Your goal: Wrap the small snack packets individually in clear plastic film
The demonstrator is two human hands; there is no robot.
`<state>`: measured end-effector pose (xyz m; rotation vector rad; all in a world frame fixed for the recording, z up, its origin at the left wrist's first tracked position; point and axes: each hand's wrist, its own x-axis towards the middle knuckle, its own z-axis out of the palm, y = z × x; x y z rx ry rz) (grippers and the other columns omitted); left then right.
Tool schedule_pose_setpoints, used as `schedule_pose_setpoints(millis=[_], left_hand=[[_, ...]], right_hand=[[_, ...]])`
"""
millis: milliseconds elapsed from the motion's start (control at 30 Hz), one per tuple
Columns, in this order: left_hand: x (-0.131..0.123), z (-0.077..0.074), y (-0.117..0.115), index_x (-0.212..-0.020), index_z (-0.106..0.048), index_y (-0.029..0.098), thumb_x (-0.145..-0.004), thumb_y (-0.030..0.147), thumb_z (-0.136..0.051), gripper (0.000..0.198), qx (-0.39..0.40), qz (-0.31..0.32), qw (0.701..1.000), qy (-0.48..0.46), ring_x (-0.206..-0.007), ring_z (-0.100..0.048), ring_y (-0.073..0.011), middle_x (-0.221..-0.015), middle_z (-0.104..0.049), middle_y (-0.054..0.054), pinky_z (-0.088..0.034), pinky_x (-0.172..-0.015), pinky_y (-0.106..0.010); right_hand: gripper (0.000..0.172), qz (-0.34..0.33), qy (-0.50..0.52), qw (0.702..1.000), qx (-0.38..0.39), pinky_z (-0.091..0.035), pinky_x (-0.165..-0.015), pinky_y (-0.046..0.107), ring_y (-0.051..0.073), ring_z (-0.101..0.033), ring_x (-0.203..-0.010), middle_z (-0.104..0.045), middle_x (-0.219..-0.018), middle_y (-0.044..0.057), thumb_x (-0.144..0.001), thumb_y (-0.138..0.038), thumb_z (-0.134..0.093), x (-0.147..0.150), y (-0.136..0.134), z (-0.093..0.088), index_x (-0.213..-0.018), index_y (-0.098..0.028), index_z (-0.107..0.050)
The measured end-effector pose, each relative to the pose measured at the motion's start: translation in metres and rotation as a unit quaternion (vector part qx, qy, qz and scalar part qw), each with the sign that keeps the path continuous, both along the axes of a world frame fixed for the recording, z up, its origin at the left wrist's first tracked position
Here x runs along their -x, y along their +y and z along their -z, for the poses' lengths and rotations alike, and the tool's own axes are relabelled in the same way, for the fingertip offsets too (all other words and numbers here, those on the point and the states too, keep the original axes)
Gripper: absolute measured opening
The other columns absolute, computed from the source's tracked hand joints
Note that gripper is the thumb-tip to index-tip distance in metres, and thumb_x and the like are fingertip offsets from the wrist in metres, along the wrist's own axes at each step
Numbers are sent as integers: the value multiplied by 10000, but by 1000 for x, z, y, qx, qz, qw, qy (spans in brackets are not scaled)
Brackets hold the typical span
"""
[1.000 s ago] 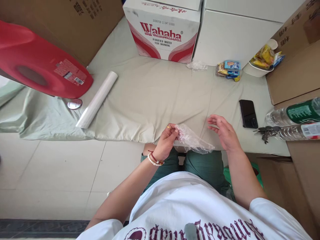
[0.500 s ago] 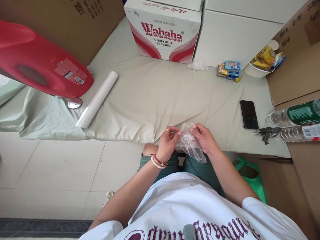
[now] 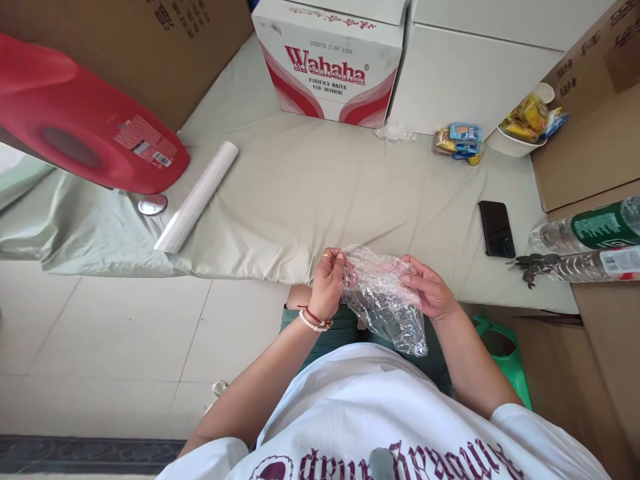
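Note:
A crinkled clear plastic bag [image 3: 387, 300] with some reddish print stretches between my two hands, above my lap at the table's front edge. My left hand [image 3: 329, 283] pinches its left upper corner between thumb and fingers. On the other side my right hand [image 3: 429, 290] grips the bag's right edge, its fingers partly behind the film. The lower part of the bag hangs loose over my green shorts [image 3: 313, 333].
On the cloth-covered table [image 3: 300, 193] lie a white roll [image 3: 197, 197], a mouse [image 3: 153, 205], a phone [image 3: 497, 229], keys [image 3: 537, 267] and snack packets [image 3: 460, 142]. A red jug [image 3: 100, 127], a Wahaha carton [image 3: 333, 73] and plastic bottles [image 3: 595, 263] stand or lie around.
My hands have moved apart, and the bunched plastic bag is now spread wider between them. Its lower part hangs further down.

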<state>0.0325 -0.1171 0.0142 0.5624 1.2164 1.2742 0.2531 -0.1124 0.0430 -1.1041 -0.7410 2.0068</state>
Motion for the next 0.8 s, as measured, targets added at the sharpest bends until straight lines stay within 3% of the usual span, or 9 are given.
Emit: schedule_pose_setpoints(millis=[67,133,267,367,533,700,800], left_hand=[[1,0,1,-937,-534,226,-903,563,-738,395,-19,0,999,29,-468,-496,-72,-732,-583,55,-420,-430,-221],[4,0,1,-950,-529,230,-923,560,-716,380,-23,-1,999,48,-445,-460,-71,-715,-569,59,-371,-400,-219],[12,3,2,-977,-530,232,-946,560,-690,366,-28,-3,998,64,-473,-421,-75,-692,-529,62,-349,-422,-212],[18,7,3,-994,-531,233,-966,563,-665,358,-44,-16,995,88,-502,-417,-81,-691,-517,62,-362,-461,-215],[31,13,8,-994,-554,236,-975,559,-663,342,-61,-50,989,128,-507,-408,-83,-671,-502,67,-355,-480,-224],[41,3,10,-970,-582,242,-924,596,-720,383,-64,-66,989,117,-485,-401,-85,-631,-511,69,-331,-446,-229],[38,-8,8,-962,-600,238,-866,610,-782,424,-78,-21,995,59,-495,-401,-83,-636,-532,61,-321,-437,-219]], right_hand=[[405,-35,-1,999,-3,-255,-425,196,57,-314,-467,-500,-638,-84,-722,-382,-927,-2,0,0,-919,-228,-609],[410,-47,-21,999,-15,-197,-413,195,46,-265,-468,-484,-646,-84,-738,-411,-927,-4,2,1,-912,-223,-608],[464,-15,-52,999,-9,-201,-421,199,50,-290,-481,-481,-666,-74,-755,-529,-908,-12,8,2,-1005,-222,-667],[512,18,-72,997,11,-198,-432,204,54,-353,-503,-566,-749,-34,-769,-599,-875,-18,12,0,-1057,-209,-709],[425,13,-141,989,-28,-244,-474,214,62,-387,-537,-585,-717,-23,-716,-455,-940,-30,14,-3,-982,-183,-751],[350,69,-185,977,-80,-294,-492,233,77,-395,-552,-591,-715,-21,-755,-462,-896,-36,17,1,-946,-196,-773],[353,37,-199,974,-97,-342,-506,235,74,-419,-569,-696,-875,14,-770,-437,-884,-28,24,6,-1015,-201,-789]])
